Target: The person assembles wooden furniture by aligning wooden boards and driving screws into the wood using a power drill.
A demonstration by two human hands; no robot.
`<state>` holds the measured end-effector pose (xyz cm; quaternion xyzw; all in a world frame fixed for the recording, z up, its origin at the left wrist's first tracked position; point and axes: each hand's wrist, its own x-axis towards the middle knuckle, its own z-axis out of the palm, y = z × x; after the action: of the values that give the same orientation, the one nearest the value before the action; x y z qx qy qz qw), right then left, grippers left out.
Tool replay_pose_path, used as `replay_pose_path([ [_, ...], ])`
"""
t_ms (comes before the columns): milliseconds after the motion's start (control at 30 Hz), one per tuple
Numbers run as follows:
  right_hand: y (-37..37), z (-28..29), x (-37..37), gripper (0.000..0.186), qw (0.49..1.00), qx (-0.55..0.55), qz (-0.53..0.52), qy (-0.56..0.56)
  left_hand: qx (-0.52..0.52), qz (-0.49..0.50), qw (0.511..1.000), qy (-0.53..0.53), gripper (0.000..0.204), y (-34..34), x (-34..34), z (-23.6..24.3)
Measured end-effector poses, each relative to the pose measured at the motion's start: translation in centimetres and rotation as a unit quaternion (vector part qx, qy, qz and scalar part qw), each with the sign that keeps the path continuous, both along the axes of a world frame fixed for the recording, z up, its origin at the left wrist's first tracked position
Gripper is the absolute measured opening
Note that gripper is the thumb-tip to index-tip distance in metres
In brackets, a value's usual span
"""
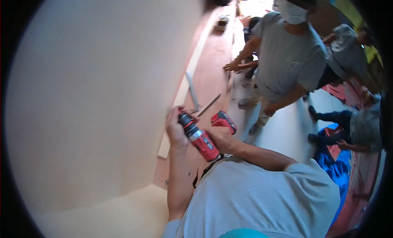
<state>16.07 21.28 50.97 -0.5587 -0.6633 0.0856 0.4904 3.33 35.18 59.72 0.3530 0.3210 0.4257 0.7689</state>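
A red and black cordless drill [203, 144] is held in front of my torso, its chuck tilted up and to the left. My right hand [221, 138] wraps round its grip, with the red battery [224, 121] sticking out beyond the fingers. At the chuck end, my left hand [176, 130] is closed, its fingers curled at the front of the tool. Whether a bit sits in the chuck is hidden by those fingers. Just beyond the hands lie a thin dark strip [209, 105] and a grey metal bar [191, 90] on a reddish-brown board.
A large pale panel [102, 94] stands close on my left. A light wooden batten [163, 147] runs along its edge. Ahead to the right, a co-worker in a grey shirt [282, 53] leans over the board [215, 64]. More people stand farther right, near a blue tarp [335, 168].
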Motion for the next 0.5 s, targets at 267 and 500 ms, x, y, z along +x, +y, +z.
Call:
replay_pose_path([
  [267, -0.6, 0.3, 0.7, 0.037, 0.999, -0.012, 0.037, 0.033, -0.03, 0.142, 0.987, -0.073, 0.022, 5.3, -4.0, 0.1],
  [500, 5.6, -4.9, 8.0, 0.053, 0.987, -0.099, -0.063, 0.107, -0.09, 0.108, 0.989, -0.042, 0.02, 2.5, -5.9, -7.1],
])
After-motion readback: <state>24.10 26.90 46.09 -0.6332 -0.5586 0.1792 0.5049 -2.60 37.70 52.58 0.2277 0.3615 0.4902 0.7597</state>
